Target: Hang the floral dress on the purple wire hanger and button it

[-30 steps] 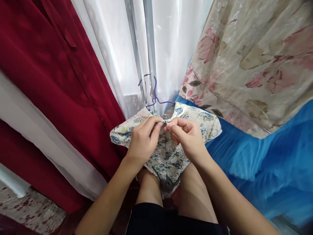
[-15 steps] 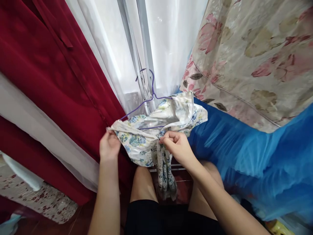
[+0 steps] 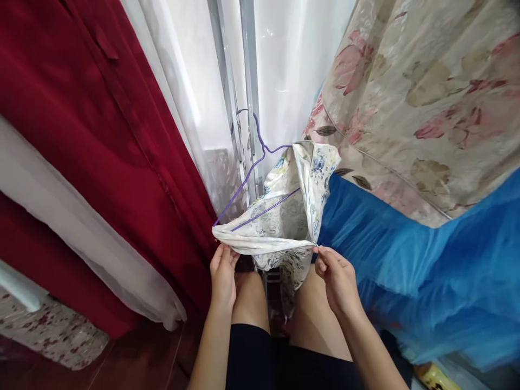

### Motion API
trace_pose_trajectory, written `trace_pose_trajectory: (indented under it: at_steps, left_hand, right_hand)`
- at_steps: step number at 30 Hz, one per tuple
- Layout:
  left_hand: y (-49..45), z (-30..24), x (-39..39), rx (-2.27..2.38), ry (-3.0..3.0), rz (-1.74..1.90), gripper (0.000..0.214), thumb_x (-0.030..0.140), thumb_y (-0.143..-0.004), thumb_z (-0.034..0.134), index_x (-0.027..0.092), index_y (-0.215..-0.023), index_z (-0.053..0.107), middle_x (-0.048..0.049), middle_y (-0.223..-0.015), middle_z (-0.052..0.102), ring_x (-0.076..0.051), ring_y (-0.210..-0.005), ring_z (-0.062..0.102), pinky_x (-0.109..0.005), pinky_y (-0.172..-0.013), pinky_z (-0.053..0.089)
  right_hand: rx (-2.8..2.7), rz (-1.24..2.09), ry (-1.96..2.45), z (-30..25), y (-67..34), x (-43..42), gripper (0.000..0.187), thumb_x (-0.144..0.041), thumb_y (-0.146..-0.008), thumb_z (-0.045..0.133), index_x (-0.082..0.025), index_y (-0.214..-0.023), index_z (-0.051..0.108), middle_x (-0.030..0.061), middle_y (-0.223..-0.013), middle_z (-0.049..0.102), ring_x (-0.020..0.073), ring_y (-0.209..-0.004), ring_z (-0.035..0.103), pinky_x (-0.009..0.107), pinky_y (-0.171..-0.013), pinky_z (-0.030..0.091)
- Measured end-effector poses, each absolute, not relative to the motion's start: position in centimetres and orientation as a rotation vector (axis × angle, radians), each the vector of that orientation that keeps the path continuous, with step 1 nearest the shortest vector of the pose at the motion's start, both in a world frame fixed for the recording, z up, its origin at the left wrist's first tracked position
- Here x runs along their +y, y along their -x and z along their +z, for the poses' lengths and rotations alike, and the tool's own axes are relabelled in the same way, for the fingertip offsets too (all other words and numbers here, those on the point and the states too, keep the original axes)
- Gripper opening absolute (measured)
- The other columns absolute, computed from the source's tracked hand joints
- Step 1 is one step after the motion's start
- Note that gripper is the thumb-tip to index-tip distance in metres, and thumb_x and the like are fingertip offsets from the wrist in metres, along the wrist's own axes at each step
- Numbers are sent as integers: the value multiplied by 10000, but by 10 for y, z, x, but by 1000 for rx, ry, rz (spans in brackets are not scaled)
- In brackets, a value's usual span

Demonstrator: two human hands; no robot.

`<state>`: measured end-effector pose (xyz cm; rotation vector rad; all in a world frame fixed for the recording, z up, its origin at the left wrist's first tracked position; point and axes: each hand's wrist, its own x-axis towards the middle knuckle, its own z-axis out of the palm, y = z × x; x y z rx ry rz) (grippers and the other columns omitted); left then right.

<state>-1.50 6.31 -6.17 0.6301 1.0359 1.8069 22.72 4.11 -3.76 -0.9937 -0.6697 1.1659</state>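
A small cream garment [image 3: 284,216] with a blue flower print hangs on a purple wire hanger [image 3: 252,173], which is hooked on a metal window frame [image 3: 244,97]. The garment is pulled open, its pale inside facing me, and the hanger's left arm is bare. My left hand [image 3: 222,271] pinches the garment's lower left edge. On the right, my right hand [image 3: 337,276] pinches the edge beside the opening. Both hands are closed on the cloth, stretching it between them above my bare knees.
A dark red garment [image 3: 81,119] with a white band hangs at the left. White sheer curtain [image 3: 292,70] covers the window ahead. A pink-flowered cream cloth [image 3: 418,97] and blue netting [image 3: 426,271] fill the right. Dark wooden floor [image 3: 134,363] shows below left.
My hands have gone from pinching the neckline together to apart at the garment's edges. The garment has slid off the hanger's left arm and opened out.
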Motion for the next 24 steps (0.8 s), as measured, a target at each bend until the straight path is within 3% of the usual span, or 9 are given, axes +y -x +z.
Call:
trace_pose_trajectory:
  at_steps: [3,9,12,15,19,22,24]
  left_hand:
    - [15,-70,58,1221,-896,1700,408,472,-816,746,137,-1047,711,-112,-1057,747,-245,-1000,688,-362,-934,506]
    - [5,-55,44,1346,-1417,1522,297,444,-954,603,169,-970,716,-83,-969,735,-229,-933,672,-299,-861,492]
    - [-9,-27,33,1183,-1391,1602,288,435,-986,570,173,-1022,684,-74,-1000,713,-215,-958,653,-275,-860,491]
    - [-29,1,20,1033,-1480,1569,230,378,-1001,560,181,-1012,679,-70,-1012,688,-209,-966,642,-281,-875,489]
    - [-52,20,10,928,-1730,1439,194,300,-1007,539,190,-961,693,-79,-994,677,-216,-959,640,-308,-879,498]
    - [-51,17,15,1043,-1808,1389,211,301,-1016,516,197,-947,687,-70,-959,661,-205,-930,627,-306,-873,485]
    - [-40,7,19,1114,-1750,1371,221,359,-1010,532,197,-946,667,-73,-983,645,-207,-950,614,-305,-883,477]
  right_hand:
    - [-703,1182,1000,-39,-224,44,290,-426,-771,798,-141,-813,762,-51,-511,426,96,-501,308,262,-474,228]
    - [-634,1157,1062,-72,-231,58,271,-433,-750,765,-167,-730,714,-45,-532,439,111,-493,340,263,-466,273]
    - [-890,1022,1213,-83,-235,56,303,-482,-779,747,-184,-736,719,-12,-561,539,148,-537,454,273,-518,360]
    - [-1220,962,1263,-71,-231,43,321,-543,-805,741,-226,-847,766,58,-809,729,250,-776,641,336,-709,502]
    - [-1271,1330,1065,-48,-209,21,515,-730,-842,617,-269,-999,784,105,-1139,749,330,-1219,605,418,-1029,478]
    - [-1174,1666,901,-41,-195,12,733,-889,-792,486,-239,-963,781,134,-1075,756,334,-1219,610,449,-1010,496]
    - [-1204,1825,802,-37,-193,10,731,-882,-767,540,-215,-944,779,130,-985,763,331,-1097,662,438,-912,538]
